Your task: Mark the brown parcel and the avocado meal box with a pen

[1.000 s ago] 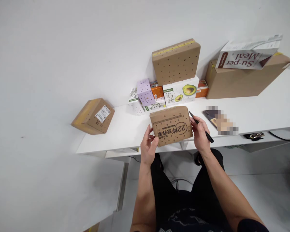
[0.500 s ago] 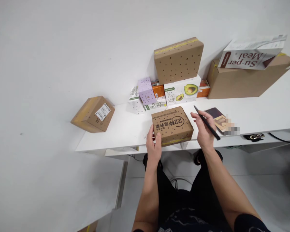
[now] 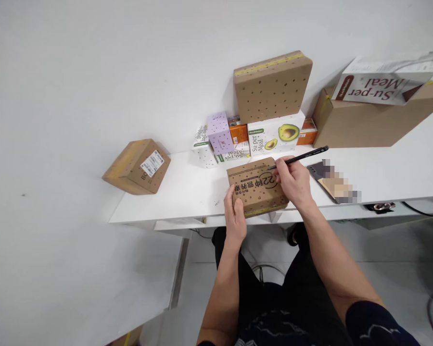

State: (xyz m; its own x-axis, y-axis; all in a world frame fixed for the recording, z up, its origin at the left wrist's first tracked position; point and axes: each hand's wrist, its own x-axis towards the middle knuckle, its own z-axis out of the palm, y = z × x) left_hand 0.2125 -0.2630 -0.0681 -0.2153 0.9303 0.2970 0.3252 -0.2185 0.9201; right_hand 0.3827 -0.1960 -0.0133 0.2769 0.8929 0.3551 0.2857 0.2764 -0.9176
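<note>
A small brown cardboard box (image 3: 252,197) printed with dots and dark lettering sits on the white shelf (image 3: 187,192), near its front edge. My left hand (image 3: 235,218) grips the box by its left near corner, thumb on the top face. Between the fingers of my right hand (image 3: 296,183) is a slim black pen (image 3: 310,153). Its tip is at the top face of the box, near the far edge, and its back end points up to the right. My right hand covers the right part of the box and some of the printed circle.
Behind stand a white avocado box (image 3: 274,137), a tall dotted carton (image 3: 274,91), a purple box (image 3: 220,132) and orange boxes (image 3: 238,134). A phone (image 3: 319,175) lies to the right, before a large carton (image 3: 357,125). A labelled carton (image 3: 135,168) is at left.
My right hand has moved left onto the box and turned the pen, so its tip now meets the top face. My left hand keeps its hold, shifted slightly right in view.
</note>
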